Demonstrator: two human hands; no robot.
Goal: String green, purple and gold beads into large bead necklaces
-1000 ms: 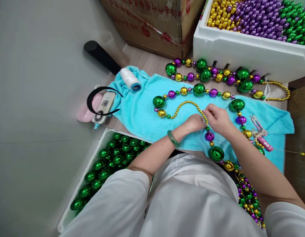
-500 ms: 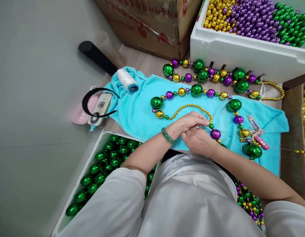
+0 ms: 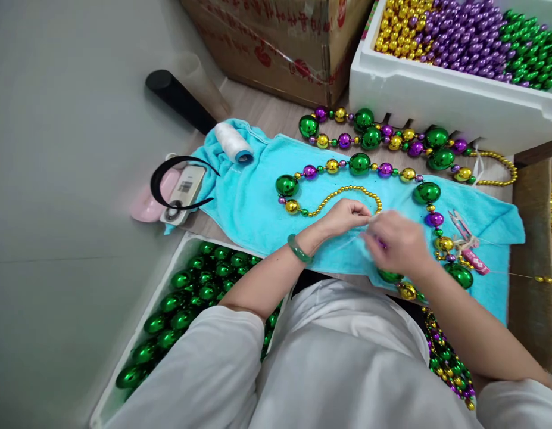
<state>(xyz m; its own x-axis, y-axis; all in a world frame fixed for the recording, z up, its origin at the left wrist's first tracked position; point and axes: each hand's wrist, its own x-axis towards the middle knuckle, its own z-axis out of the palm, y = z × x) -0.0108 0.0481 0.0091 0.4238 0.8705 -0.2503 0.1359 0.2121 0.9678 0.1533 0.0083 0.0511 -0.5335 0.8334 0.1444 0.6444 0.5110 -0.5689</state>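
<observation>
Though illegible, carton lettering [image 3: 269, 16] beyond necklace [image 3: 359, 164]

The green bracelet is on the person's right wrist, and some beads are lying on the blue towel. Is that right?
Not quite: the green bracelet is on the left wrist, as the head view shows. Some beads do lie on the blue towel.

Bead strand [image 3: 359, 164] – glossy green, purple, gold – looped on turquoise towel [image 3: 253, 202], small gold beads [image 3: 351, 188] curving inside.
</observation>
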